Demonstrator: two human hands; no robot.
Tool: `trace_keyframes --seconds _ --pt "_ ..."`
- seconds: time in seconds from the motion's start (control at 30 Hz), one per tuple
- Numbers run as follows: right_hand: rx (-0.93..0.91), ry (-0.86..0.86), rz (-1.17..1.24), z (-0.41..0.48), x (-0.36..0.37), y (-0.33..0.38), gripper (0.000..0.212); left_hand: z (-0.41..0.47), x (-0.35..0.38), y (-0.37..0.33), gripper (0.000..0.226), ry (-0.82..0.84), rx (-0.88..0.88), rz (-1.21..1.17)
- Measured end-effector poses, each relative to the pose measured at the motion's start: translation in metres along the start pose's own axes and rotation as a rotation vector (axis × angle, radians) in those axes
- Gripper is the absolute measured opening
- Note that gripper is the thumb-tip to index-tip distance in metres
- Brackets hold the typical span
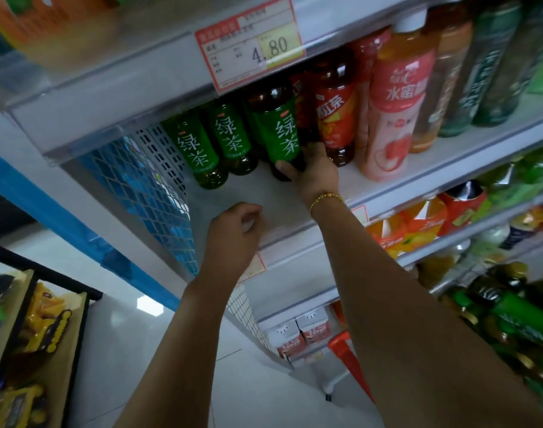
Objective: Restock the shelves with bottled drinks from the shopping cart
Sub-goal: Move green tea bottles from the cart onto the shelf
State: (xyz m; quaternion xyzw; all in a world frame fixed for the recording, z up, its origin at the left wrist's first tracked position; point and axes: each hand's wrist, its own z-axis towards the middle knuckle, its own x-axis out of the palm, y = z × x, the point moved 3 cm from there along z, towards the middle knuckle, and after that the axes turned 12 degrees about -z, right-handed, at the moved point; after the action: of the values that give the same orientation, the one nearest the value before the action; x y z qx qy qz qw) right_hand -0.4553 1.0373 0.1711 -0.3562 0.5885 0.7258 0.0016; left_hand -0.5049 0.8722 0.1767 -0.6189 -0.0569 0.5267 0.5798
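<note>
The right hand is clamped on the base of a green tea bottle – thumb across the front, fingers wrapped behind. The bottle stands on the shelf, near the frame's centre. Its long axis runs upright, base toward 6 o'clock and neck toward 12, tipped slightly to 11; the cap is hidden behind the edge of the shelf above. It has a bright green label with large white characters running down its length, and dark liquid shows at the shoulder and base.

At its 9 o'clock stand two more green bottles, close together. At its 3 o'clock, just beside the hand, stands a red tea bottle, then a pink peach bottle. A price tag reading 4.80 hangs at 12 o'clock.

The left hand hovers at 7 o'clock of the bottle, by the shelf's front edge – fingers loosely curled, holding nothing. A gold bracelet circles the right wrist.
</note>
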Motion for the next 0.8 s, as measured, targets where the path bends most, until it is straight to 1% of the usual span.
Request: trace_keyframes --seconds 0.03,0.07,0.1,0.13,0.17,0.23,0.3,0.37,0.4,0.47,0.5,0.57,0.63,0.7,0.73,0.8 --pt "-0.008 -0.015 0.014 -0.008 -0.013 0.0 0.057 -0.007 0.0 -0.007 0.016 -0.044 0.051 -0.048" --pt "-0.035 -0.055 0.017 -0.019 -0.029 0.0 0.05 -0.015 0.001 -0.015 0.012 -0.08 0.09 -0.104" --pt "-0.058 -0.102 0.029 -0.032 -0.048 -0.006 0.038 -0.023 0.004 -0.022 0.009 -0.102 0.124 -0.143" --pt "-0.057 -0.137 0.057 -0.049 -0.066 -0.016 0.027 -0.031 0.01 -0.03 0.011 -0.109 0.155 -0.163" --pt "-0.024 -0.157 0.09 -0.065 -0.084 -0.032 0.024 -0.039 0.018 -0.037 0.016 -0.095 0.174 -0.174" --pt "0.102 -0.197 0.078 -0.102 -0.118 -0.078 0.034 -0.055 0.045 -0.05 0.029 0.005 0.158 -0.22" --pt "0.294 -0.244 -0.02 -0.136 -0.145 -0.141 0.037 -0.074 0.081 -0.059 0.039 0.176 0.143 -0.251" --pt "0.555 -0.297 -0.096 -0.172 -0.163 -0.211 0.032 -0.093 0.125 -0.062 0.038 0.359 0.141 -0.248" --pt "0.675 -0.304 -0.127 -0.19 -0.167 -0.242 0.031 -0.102 0.15 -0.058 0.032 0.449 0.1 -0.247" --pt "0.865 -0.255 -0.149 -0.224 -0.169 -0.296 0.027 -0.12 0.203 -0.04 0.014 0.641 -0.039 -0.21" --pt "0.933 -0.214 -0.152 -0.237 -0.167 -0.317 0.026 -0.13 0.23 -0.026 0.009 0.73 -0.119 -0.18" --pt "1.025 -0.119 -0.158 -0.257 -0.159 -0.348 0.027 -0.145 0.276 0.001 0.014 0.848 -0.253 -0.12" --pt "1.098 -0.031 -0.161 -0.27 -0.149 -0.37 0.037 -0.158 0.31 0.02 0.031 0.904 -0.322 -0.038" --pt "1.103 0.028 -0.176 -0.276 -0.136 -0.384 0.045 -0.168 0.334 0.032 0.046 0.935 -0.374 0.0" --pt "1.09 0.052 -0.184 -0.279 -0.129 -0.389 0.047 -0.171 0.344 0.038 0.049 0.94 -0.38 0.008" --pt "1.081 0.092 -0.177 -0.281 -0.114 -0.4 0.046 -0.177 0.362 0.049 0.041 0.919 -0.33 0.069"
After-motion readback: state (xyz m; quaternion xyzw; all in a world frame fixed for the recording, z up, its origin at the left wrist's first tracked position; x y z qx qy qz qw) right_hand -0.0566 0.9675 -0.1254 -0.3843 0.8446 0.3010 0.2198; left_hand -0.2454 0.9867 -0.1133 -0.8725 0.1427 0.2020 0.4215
